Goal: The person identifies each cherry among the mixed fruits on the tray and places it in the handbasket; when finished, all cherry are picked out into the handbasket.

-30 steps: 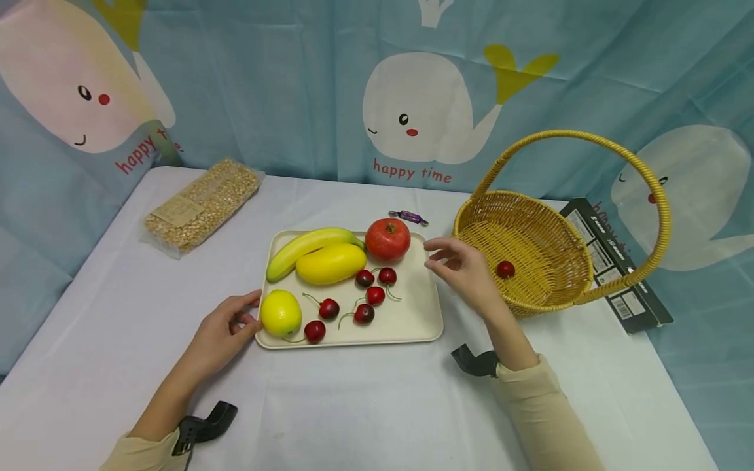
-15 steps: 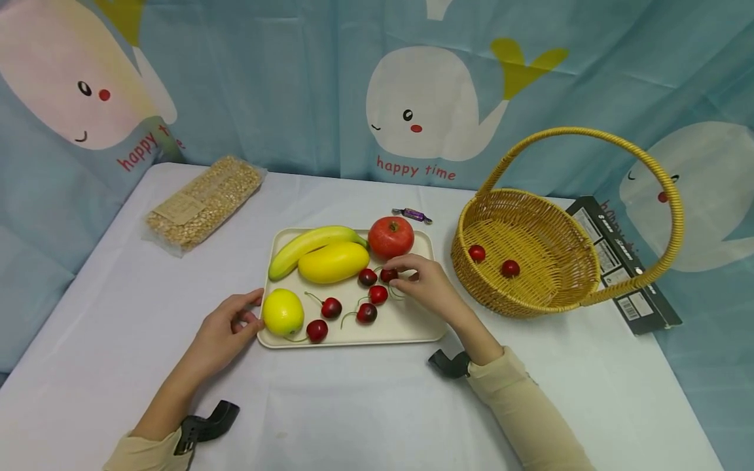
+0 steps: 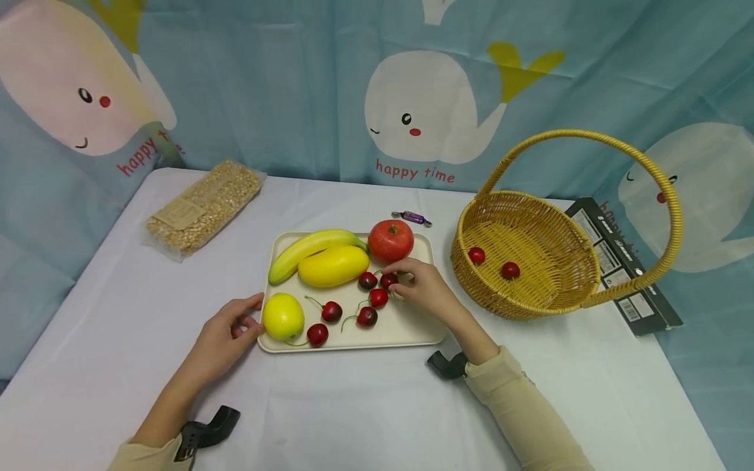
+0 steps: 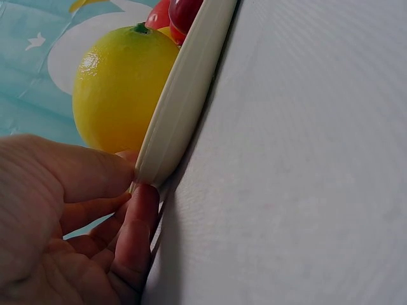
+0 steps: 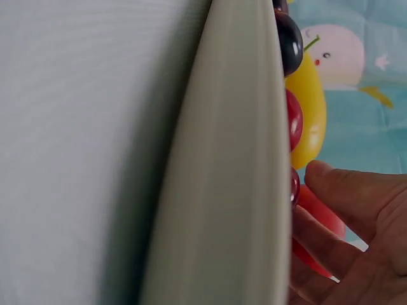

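The right hand (image 3: 427,288) is over the tray (image 3: 418,327), its thumb and fingers slightly parted about 1 dark red cherry (image 3: 387,281); whether they press on it, I cannot tell. The left hand (image 3: 226,337) pinches the tray's edge near a corner, beside a lemon (image 3: 284,316) just to that hand's right. The likeliest mishap, to my eye, is the cherry rolling out from the right fingertips: it looks smooth and round, so an off-centre pinch could squirt it away. A neighbouring cherry (image 3: 368,280) just left of those fingertips, and another (image 3: 378,298) just nearer the person, crowd the grasp, so a finger could knock them or drag a stem. A lift by the left hand might tilt the tray and set fruit rolling. The cherry itself looks glossy, much smaller than the red fruit (image 3: 391,241) just beyond the right fingertips; its stem is mostly hidden. To the right hand's right, 2 cherries rest inside the basket (image 3: 489,294).
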Motion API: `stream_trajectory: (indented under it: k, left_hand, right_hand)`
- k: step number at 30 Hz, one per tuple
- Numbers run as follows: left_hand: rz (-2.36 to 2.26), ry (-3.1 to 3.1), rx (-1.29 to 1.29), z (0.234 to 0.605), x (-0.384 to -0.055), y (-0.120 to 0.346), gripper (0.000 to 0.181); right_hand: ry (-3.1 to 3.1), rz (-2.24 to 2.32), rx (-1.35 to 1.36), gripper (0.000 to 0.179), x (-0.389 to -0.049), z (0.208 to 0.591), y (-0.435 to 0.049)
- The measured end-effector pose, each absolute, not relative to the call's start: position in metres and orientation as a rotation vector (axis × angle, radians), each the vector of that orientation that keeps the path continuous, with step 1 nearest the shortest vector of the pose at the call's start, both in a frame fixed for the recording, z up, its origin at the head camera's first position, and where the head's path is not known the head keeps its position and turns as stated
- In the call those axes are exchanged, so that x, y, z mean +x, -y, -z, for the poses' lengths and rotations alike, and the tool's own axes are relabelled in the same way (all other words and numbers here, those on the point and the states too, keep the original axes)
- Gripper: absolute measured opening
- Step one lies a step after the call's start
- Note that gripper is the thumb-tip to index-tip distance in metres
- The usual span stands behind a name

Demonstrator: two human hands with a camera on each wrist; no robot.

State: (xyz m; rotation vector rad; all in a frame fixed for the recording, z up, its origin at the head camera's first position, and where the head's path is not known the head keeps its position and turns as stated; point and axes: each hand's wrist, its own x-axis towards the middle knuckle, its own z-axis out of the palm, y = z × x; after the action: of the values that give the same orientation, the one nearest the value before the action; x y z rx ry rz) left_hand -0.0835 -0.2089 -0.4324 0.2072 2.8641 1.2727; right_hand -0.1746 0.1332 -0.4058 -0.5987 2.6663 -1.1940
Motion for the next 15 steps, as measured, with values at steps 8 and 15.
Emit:
stream_trajectory:
  k: [8,15]
  left_hand:
    - [-1.264,-2.846,0.188,0.4309,-0.0835,0.2082,0.052]
    - [-1.274,-2.867,0.221,0.4323,-0.0837,0.2102,0.051]
  right_hand:
    - [-2.666,1.107,-0.566,0.027,-0.1741,0.4084,-0.1332]
    - [-2.67,1.095,-0.584,0.025,-0.1744,0.4063,-0.1322]
